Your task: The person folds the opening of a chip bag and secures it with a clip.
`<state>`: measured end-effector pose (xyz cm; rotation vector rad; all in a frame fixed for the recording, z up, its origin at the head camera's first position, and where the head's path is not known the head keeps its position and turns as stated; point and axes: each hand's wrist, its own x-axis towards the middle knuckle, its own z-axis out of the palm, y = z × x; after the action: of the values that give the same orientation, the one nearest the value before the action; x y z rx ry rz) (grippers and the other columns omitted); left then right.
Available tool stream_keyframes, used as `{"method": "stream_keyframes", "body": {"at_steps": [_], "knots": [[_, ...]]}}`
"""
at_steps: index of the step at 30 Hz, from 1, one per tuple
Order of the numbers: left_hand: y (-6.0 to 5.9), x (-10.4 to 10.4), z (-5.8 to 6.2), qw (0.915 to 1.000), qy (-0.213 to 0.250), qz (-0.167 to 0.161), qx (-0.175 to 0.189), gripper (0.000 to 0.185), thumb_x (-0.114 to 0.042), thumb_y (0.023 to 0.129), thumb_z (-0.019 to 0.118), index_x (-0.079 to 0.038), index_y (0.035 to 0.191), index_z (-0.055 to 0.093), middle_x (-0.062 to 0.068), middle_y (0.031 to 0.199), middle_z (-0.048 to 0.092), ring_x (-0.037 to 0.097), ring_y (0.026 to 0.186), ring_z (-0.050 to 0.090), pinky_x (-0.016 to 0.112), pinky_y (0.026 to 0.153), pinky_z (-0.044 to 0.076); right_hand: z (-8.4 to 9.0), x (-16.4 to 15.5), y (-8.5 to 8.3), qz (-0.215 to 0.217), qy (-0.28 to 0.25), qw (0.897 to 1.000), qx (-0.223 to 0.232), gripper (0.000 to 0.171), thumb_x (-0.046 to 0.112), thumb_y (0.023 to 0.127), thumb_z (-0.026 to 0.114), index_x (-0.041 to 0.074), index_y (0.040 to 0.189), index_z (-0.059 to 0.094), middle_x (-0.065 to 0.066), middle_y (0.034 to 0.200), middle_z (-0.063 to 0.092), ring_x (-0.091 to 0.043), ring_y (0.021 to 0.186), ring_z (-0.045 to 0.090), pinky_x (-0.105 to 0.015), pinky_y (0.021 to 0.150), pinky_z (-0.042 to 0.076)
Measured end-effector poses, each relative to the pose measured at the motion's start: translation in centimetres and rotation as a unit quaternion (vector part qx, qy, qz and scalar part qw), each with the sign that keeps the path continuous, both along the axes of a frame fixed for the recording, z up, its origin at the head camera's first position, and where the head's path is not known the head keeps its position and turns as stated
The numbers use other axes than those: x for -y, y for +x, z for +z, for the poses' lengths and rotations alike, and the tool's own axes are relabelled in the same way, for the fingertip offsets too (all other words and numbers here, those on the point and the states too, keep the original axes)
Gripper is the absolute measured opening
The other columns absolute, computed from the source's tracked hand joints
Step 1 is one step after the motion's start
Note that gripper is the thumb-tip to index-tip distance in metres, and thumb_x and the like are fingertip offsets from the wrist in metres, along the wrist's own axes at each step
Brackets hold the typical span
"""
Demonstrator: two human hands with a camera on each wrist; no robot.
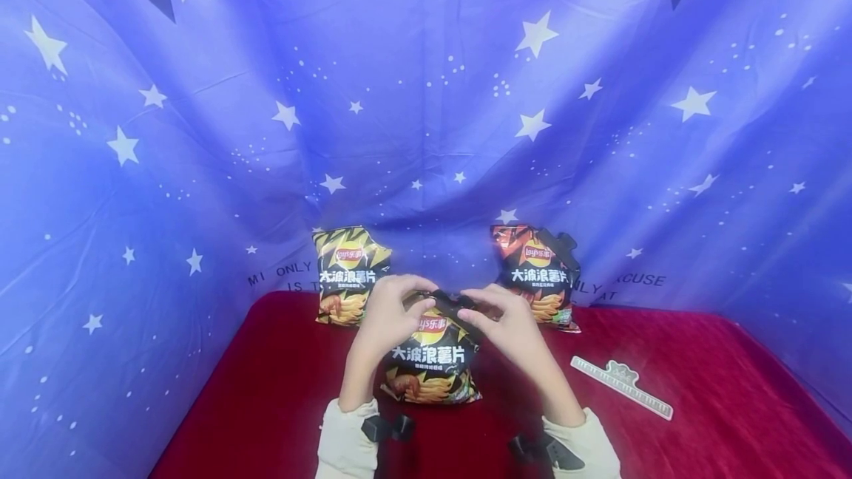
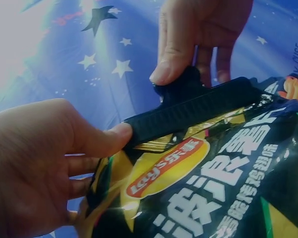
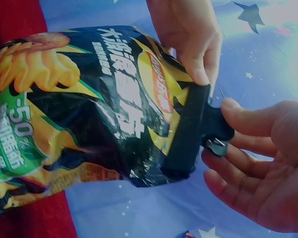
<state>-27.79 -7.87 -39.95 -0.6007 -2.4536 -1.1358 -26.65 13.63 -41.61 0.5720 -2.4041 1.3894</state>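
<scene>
A black and yellow bag of potato chips (image 1: pixel 429 361) stands at the middle of the red table, between both hands. Across its top edge lies a long black bag clip (image 2: pixel 193 106). My right hand (image 3: pixel 268 163) pinches the clip's handle between thumb and fingers. At the other end, my left hand (image 2: pixel 44 153) pinches the bag's top corner, its thumb against the end of the clip. In the head view the left hand (image 1: pixel 393 316) and right hand (image 1: pixel 509 324) partly cover the bag's top.
Behind, a yellow-topped chip bag (image 1: pixel 349 265) stands at left, and a red-topped chip bag (image 1: pixel 532 272) with a black clip (image 1: pixel 560 246) on its corner at right. A white clip (image 1: pixel 622 386) lies on the red cloth (image 1: pixel 705 361). A blue starry curtain (image 1: pixel 426 94) surrounds the table.
</scene>
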Motion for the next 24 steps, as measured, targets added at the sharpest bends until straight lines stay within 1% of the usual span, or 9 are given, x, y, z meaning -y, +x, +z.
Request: {"method": "stream_keyframes", "body": {"at_steps": [3, 7, 9, 13, 17, 19, 20, 22, 24], "knots": [[-0.2, 0.3, -0.1, 0.9997, -0.011, -0.008, -0.020, 0.018, -0.010, 0.087, 0.080, -0.013, 0.105, 0.079, 0.001, 0.101, 0.079, 0.023, 0.098, 0.072, 0.047, 0.108, 0.044, 0.0, -0.7, -0.3, 0.031, -0.002, 0.999, 0.038, 0.038, 0.014, 0.085, 0.082, 0.007, 0.122, 0.074, -0.010, 0.103, 0.077, -0.009, 0.082, 0.068, -0.025, 0.076, 0.059], [-0.3, 0.4, -0.2, 0.9997, -0.007, -0.009, -0.023, 0.019, -0.013, 0.087, 0.080, -0.014, 0.106, 0.079, 0.001, 0.102, 0.079, 0.022, 0.099, 0.073, 0.048, 0.110, 0.043, 0.0, -1.8, -0.5, 0.065, 0.022, 0.993, 0.100, 0.043, 0.019, 0.087, 0.081, 0.001, 0.125, 0.071, -0.013, 0.103, 0.077, -0.015, 0.085, 0.072, -0.026, 0.078, 0.059], [-0.3, 0.3, -0.2, 0.9997, -0.005, -0.009, -0.021, 0.019, -0.014, 0.087, 0.080, -0.014, 0.107, 0.079, 0.001, 0.103, 0.079, 0.022, 0.100, 0.072, 0.048, 0.109, 0.044, 0.0, -2.3, -0.7, 0.074, 0.046, 0.989, 0.120, 0.040, 0.019, 0.087, 0.081, -0.002, 0.120, 0.072, -0.013, 0.098, 0.077, -0.017, 0.086, 0.073, -0.027, 0.080, 0.059], [-0.3, 0.4, -0.2, 0.9998, -0.002, -0.014, -0.017, 0.020, -0.013, 0.088, 0.079, -0.014, 0.108, 0.079, 0.001, 0.103, 0.079, 0.023, 0.101, 0.071, 0.046, 0.104, 0.048, -0.4, -2.9, -1.1, 0.094, 0.082, 0.983, 0.137, 0.027, 0.015, 0.089, 0.078, -0.004, 0.107, 0.075, -0.012, 0.092, 0.078, -0.018, 0.086, 0.072, -0.027, 0.080, 0.057], [-0.3, 0.8, -0.1, 0.9997, 0.015, -0.021, 0.000, 0.024, -0.011, 0.088, 0.079, -0.012, 0.111, 0.077, 0.003, 0.109, 0.078, 0.023, 0.107, 0.069, 0.046, 0.104, 0.048, -0.8, -3.0, -1.4, 0.108, 0.081, 0.980, 0.147, 0.018, 0.010, 0.089, 0.076, -0.003, 0.101, 0.077, -0.012, 0.089, 0.077, -0.015, 0.082, 0.070, -0.026, 0.075, 0.056], [-0.3, 1.2, 0.0, 0.9994, 0.027, -0.009, 0.018, 0.030, -0.012, 0.088, 0.079, -0.010, 0.117, 0.075, 0.006, 0.118, 0.075, 0.025, 0.115, 0.067, 0.047, 0.107, 0.048, -0.9, -3.0, -1.4, 0.109, 0.075, 0.980, 0.151, 0.016, 0.009, 0.089, 0.076, -0.003, 0.100, 0.077, -0.012, 0.088, 0.077, -0.015, 0.082, 0.069, -0.025, 0.074, 0.056], [-0.2, 1.5, 0.2, 0.9987, 0.036, 0.004, 0.036, 0.034, -0.013, 0.088, 0.078, -0.010, 0.121, 0.073, 0.007, 0.124, 0.072, 0.027, 0.119, 0.064, 0.047, 0.109, 0.047, -0.9, -3.0, -1.5, 0.108, 0.073, 0.980, 0.151, 0.016, 0.009, 0.089, 0.076, -0.003, 0.100, 0.077, -0.012, 0.088, 0.077, -0.015, 0.082, 0.069, -0.025, 0.074, 0.056], [0.0, 2.2, 0.4, 0.9954, 0.052, 0.040, 0.069, 0.045, -0.017, 0.089, 0.078, -0.010, 0.132, 0.066, 0.012, 0.136, 0.065, 0.032, 0.125, 0.061, 0.050, 0.108, 0.048, -0.9, -3.0, -1.5, 0.108, 0.068, 0.980, 0.153, 0.016, 0.009, 0.089, 0.076, -0.003, 0.100, 0.077, -0.012, 0.089, 0.077, -0.015, 0.082, 0.069, -0.024, 0.074, 0.056], [0.2, 3.1, 0.6, 0.9882, 0.064, 0.080, 0.114, 0.057, -0.023, 0.090, 0.077, -0.008, 0.141, 0.058, 0.018, 0.145, 0.057, 0.038, 0.129, 0.058, 0.055, 0.107, 0.049, -0.9, -3.0, -1.5, 0.108, 0.061, 0.980, 0.155, 0.017, 0.008, 0.089, 0.076, -0.004, 0.101, 0.076, -0.014, 0.089, 0.077, -0.015, 0.082, 0.070, -0.025, 0.074, 0.056]]}}
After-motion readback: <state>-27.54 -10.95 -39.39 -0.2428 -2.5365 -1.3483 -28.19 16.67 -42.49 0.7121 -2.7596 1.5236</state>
